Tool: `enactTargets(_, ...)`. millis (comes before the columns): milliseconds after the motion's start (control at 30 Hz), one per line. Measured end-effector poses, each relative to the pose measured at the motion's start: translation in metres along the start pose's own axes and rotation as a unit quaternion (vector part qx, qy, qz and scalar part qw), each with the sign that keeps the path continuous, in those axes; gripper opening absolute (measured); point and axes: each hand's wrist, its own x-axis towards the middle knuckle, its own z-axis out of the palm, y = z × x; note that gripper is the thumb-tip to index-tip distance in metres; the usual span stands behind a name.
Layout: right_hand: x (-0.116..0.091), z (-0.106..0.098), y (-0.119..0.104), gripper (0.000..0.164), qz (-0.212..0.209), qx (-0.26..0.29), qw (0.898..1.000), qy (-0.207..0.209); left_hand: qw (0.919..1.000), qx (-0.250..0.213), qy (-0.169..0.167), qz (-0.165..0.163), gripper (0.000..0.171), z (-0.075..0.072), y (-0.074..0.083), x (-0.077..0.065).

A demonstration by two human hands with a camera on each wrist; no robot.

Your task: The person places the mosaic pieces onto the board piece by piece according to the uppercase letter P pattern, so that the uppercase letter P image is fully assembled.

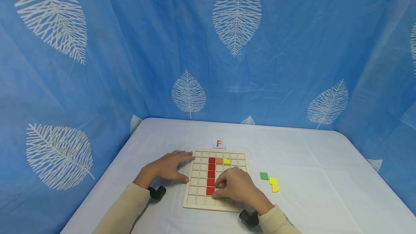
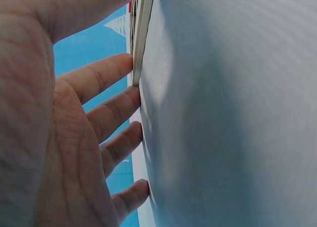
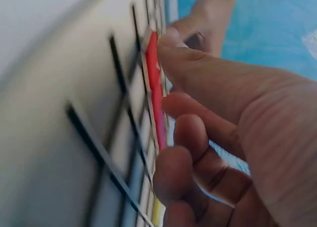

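Over the white-clothed table (image 1: pixel 305 161), working at a pale wooden grid board (image 1: pixel 194 181) with both bare hands. Spreading the left hand (image 1: pixel 168 166) at about ten o'clock on the board, touching the edge with fingertips, probably for steadying the wood against sliding. Curling the right hand (image 1: pixel 236 185) in from four o'clock, bringing thumb and index finger to the six o'clock end of a column of red square tiles (image 1: pixel 211 174), seemingly for seating or straightening; not telling from these views between pinching and only pressing.

Lying flat in the grid, just towards nine o'clock from the board's centre. Running lengthwise from twelve to six o'clock, leaning slightly towards seven at the near end. Meeting an orange square tile (image 1: pixel 219 160), then a yellow cut-cornered tile (image 1: pixel 226 161), in a row heading from the twelve o'clock end towards three.

Showing a small printed grid card (image 1: pixel 219 143) beyond the board's twelve o'clock edge, likely serving as a pattern. Showing also, loose on the cloth off towards three o'clock, a flat green square tile (image 1: pixel 264 176) and flat yellow pieces (image 1: pixel 273 181), presumably placed within the right hand's easy reach.
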Motion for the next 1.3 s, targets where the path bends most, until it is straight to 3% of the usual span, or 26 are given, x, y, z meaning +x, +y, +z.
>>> enactTargets(233,-0.004,-0.029,-0.003,0.023,0.016,0.046,0.999,0.006,1.0,0.003,0.002,-0.002,0.081,0.002,-0.001,0.0)
enactTargets(467,-0.014,-0.074,0.004,0.016,0.027,0.051,0.996,0.064,1.0,0.0,0.0,-0.001,0.082,-0.001,0.001,0.0)
enactTargets(800,-0.036,-0.124,0.038,0.022,0.05,0.016,0.987,0.152,1.0,-0.002,-0.002,0.0,0.083,0.0,0.001,0.0)
enactTargets(1100,-0.052,-0.148,0.066,0.034,0.093,0.014,0.985,0.147,1.0,-0.003,0.001,-0.002,0.082,0.0,0.001,-0.001)
enactTargets(1300,-0.053,-0.148,0.085,0.041,0.121,0.046,0.985,0.11,1.0,-0.006,0.001,-0.004,0.082,0.001,0.001,-0.001)
